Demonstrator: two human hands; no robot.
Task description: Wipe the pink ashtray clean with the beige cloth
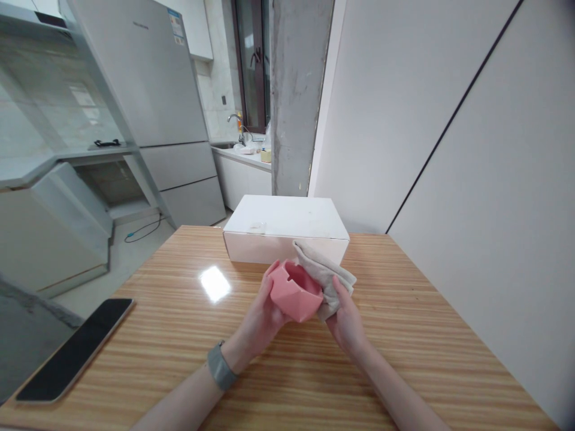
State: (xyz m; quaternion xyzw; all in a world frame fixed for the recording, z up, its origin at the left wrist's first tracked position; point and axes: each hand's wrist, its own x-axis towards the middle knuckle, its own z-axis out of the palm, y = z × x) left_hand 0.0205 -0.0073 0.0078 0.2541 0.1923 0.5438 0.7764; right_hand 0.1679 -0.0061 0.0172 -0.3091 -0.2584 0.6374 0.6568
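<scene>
A pink faceted bowl (pixel 296 294) with notches in its rim is held above the table, its opening tilted up. My left hand (pixel 266 311) wraps round its left side and underside. In my right hand (pixel 345 317) is a folded light grey cloth (pixel 327 278), pinched between thumb and fingers. The cloth lies against the right side of the bowl, and its upper end reaches up in front of the white box. My right fingers are partly hidden behind the cloth.
A closed white box (pixel 287 218) stands at the far edge of the wooden table (pixel 179 335). A black phone-like slab (pixel 78 350) lies at the table's left edge. A white wall (pixel 431 78) rises on the right; a fridge and sink are beyond.
</scene>
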